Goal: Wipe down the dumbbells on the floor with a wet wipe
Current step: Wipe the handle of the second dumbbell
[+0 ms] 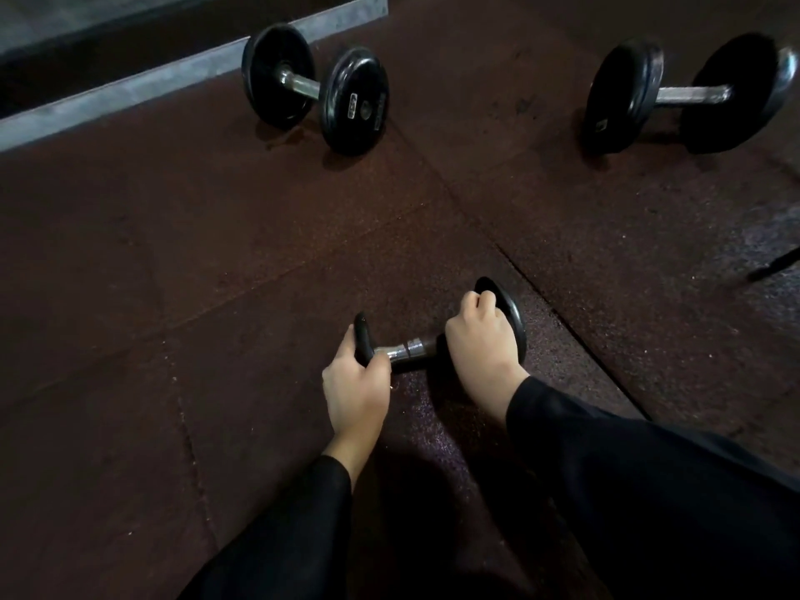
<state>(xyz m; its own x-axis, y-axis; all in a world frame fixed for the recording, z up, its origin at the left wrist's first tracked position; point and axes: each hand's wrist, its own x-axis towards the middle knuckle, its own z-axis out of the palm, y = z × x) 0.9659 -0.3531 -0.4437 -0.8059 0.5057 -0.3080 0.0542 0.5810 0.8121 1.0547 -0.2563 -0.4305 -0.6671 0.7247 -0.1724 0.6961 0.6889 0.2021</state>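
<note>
A small black dumbbell (407, 349) with a chrome handle lies on the dark rubber floor in front of me. My left hand (355, 389) grips its left plate, fingers curled round the rim. Over the top of the right plate curl the fingers of my right hand (482, 339). No wet wipe shows in either hand. Farther off lie two bigger black dumbbells, one at the back left (318, 90) and one at the back right (688, 95).
A grey metal ledge (143, 86) runs along the back left behind the left dumbbell. A thin dark strap or rod (775, 264) pokes in at the right edge. Seams cross the rubber floor tiles (173, 253).
</note>
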